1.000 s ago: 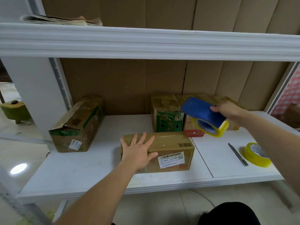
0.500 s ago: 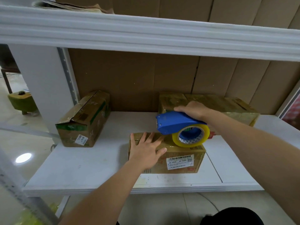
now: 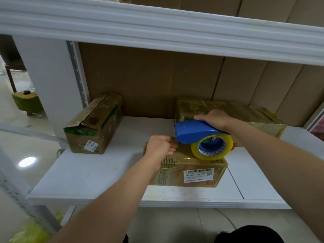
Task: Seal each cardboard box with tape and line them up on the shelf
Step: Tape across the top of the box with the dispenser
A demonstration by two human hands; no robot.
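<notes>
A small cardboard box [image 3: 196,174] with a white barcode label lies near the front of the white shelf [image 3: 87,174]. My right hand [image 3: 215,119] grips a blue tape dispenser [image 3: 194,131] with a yellowish tape roll [image 3: 213,148], resting on top of that box. My left hand [image 3: 160,148] is over the box's left end, fingers curled, pinching at the dispenser's nose where the tape comes out; the tape end itself is hard to see. A longer box [image 3: 95,127] with a loose top flap sits at the left. Taped boxes [image 3: 242,111] stand at the back right.
The upper shelf's white edge [image 3: 157,34] hangs low over the work area. A brown cardboard panel [image 3: 149,81] backs the shelf. A white post [image 3: 52,81] stands at the left, and a green stool [image 3: 27,102] is on the floor beyond.
The dispenser came down from the right onto the front box. My left hand went from lying flat on the box to curling at the dispenser's nose. The camera moved closer.
</notes>
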